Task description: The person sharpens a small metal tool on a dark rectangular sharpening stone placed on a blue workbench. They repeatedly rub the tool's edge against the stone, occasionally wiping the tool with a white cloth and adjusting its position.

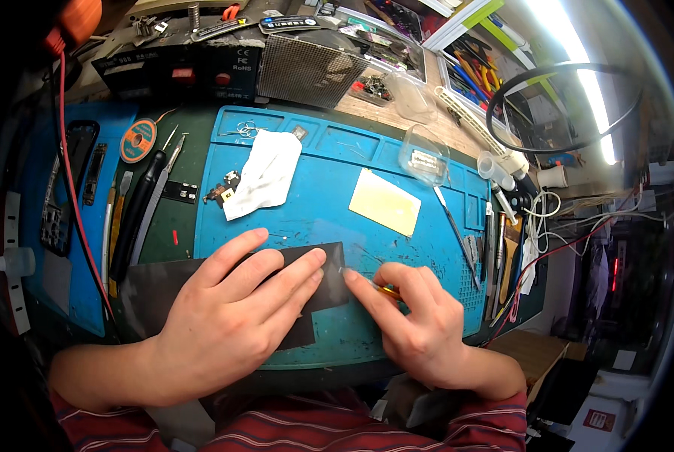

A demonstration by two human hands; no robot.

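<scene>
A dark grey sheet, which looks like sandpaper, lies on the blue work mat at the near side. My left hand rests flat on it, fingers stretched out and pressing it down. At the sheet's right edge my right hand is closed round a thin yellow-handled tool; its tip is hidden, and the forefinger reaches the sheet's corner. Beyond the hands are a crumpled white wipe, small electronic parts and a pale yellow card.
Left of the mat lie an orange solder-wick spool, several slim tools and a phone frame. A clear plastic box sits on the mat's far right. A black device stands behind; tweezers and cables are at right.
</scene>
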